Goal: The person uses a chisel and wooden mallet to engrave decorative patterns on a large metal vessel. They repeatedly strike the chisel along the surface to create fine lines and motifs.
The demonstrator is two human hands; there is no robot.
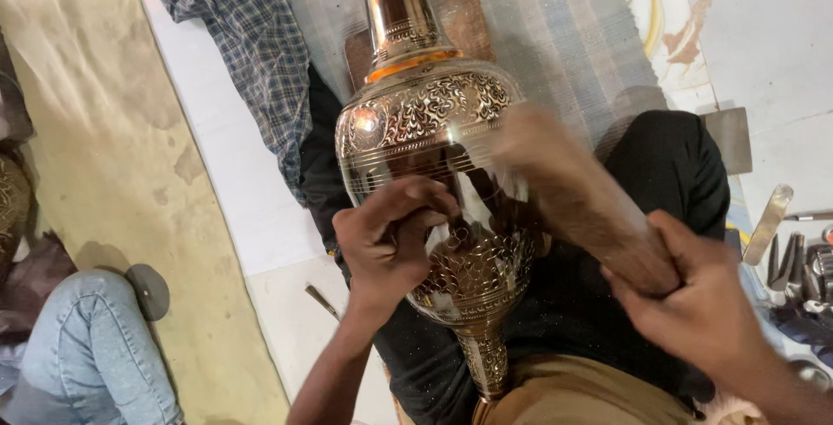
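- Two hands share this work: my left hand (390, 238) pinches a small punch tool, mostly hidden in my closed fingers, tip set against the engraved, polished brass vase (438, 182) lying across my lap.
- My right hand (694, 299) is closed around the brown wooden mallet (581, 195), blurred mid-swing near the vase's belly.
- I judge short, even taps work best, keeping the punch square to the curved metal so it won't skid.
- Bracing the vase's narrow foot against my body should steady it.
- Spare grey metal tools (794, 264) lie on the floor to my right.
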